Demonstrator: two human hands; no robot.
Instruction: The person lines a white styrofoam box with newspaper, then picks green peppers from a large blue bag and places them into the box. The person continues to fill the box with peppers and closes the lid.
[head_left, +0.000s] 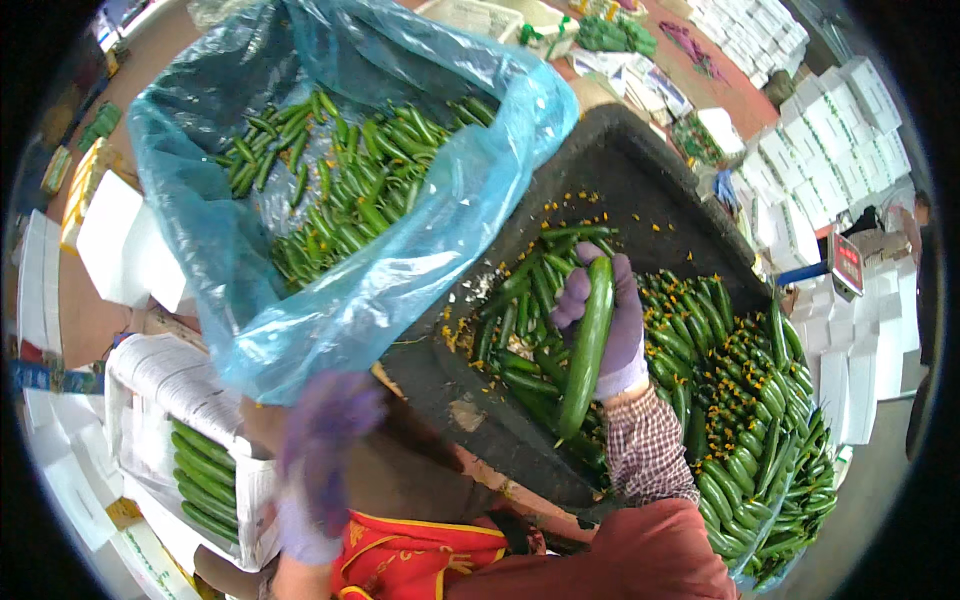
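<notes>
My right hand, in a purple glove, is closed around a large cucumber over a black tub of cucumbers. Small cucumbers with orange blossoms lie on the tub's right side, beside and below my right forearm. My left hand, gloved in purple too, is blurred, and its fingers cannot be made out. It is between a crate lined with a blue plastic bag and a white foam box. Many cucumbers lie inside the bag. A row of cucumbers lies in the foam box beside printed paper.
White foam boxes are stacked at the right and more stand at the left. A scale with a red display stands at the right, near a person at the picture's rim. White crates and green netting lie beyond the tub.
</notes>
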